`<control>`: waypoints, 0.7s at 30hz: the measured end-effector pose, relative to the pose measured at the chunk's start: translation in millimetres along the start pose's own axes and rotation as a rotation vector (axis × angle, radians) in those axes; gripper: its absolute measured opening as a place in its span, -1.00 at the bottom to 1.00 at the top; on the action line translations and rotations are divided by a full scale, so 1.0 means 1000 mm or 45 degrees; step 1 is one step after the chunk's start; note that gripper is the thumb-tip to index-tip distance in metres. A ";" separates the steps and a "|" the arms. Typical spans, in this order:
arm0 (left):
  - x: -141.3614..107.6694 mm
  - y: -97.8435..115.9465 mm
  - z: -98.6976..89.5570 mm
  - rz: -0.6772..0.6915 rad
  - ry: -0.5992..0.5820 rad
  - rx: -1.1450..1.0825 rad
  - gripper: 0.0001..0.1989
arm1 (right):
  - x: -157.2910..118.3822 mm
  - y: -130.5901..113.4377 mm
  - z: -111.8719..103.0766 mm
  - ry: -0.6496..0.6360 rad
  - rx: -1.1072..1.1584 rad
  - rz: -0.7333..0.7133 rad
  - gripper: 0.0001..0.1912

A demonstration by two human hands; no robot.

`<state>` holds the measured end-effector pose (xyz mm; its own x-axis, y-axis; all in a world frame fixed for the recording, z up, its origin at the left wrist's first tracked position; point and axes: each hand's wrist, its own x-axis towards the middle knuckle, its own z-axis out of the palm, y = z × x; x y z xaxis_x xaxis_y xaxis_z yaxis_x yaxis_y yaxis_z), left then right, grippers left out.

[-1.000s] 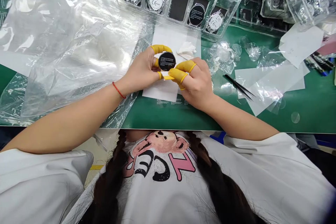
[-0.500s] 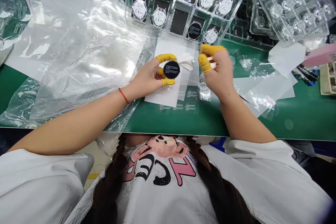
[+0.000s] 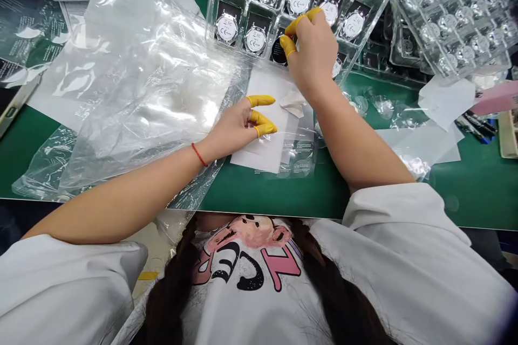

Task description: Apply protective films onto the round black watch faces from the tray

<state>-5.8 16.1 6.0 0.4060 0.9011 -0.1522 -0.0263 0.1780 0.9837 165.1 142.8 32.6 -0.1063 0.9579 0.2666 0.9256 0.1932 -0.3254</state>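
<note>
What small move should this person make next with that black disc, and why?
Probably press the black disc flat into its compartment of the clear plastic tray using the right hand. Its yellow-capped fingertips are already on the disc, and seating it would match the round devices in neighbouring compartments.

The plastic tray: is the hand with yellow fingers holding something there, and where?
The right hand has yellow-capped fingertips at the edge of a black disc in the plastic tray; the hand hides it, so a grip cannot be told.
</note>
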 end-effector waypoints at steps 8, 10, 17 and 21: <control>-0.001 0.000 -0.001 0.003 0.012 0.018 -0.52 | 0.027 -0.053 -0.002 -0.387 -0.453 -0.533 -0.71; 0.000 0.001 -0.001 -0.002 0.012 0.027 -0.52 | 0.032 -0.058 -0.003 -0.380 -0.491 -0.582 -0.68; -0.001 0.004 0.000 0.062 0.144 -0.106 -0.55 | -0.013 -0.046 -0.042 -0.259 -0.174 -0.511 -0.90; 0.000 0.003 0.001 0.082 0.142 -0.142 -0.49 | -0.070 -0.018 -0.056 -0.268 0.304 -0.551 -0.91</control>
<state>-5.3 16.1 9.5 0.2966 0.9492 -0.1052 -0.1527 0.1559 0.9759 176.2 59.9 71.0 -0.5531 0.7970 0.2427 0.6751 0.5995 -0.4301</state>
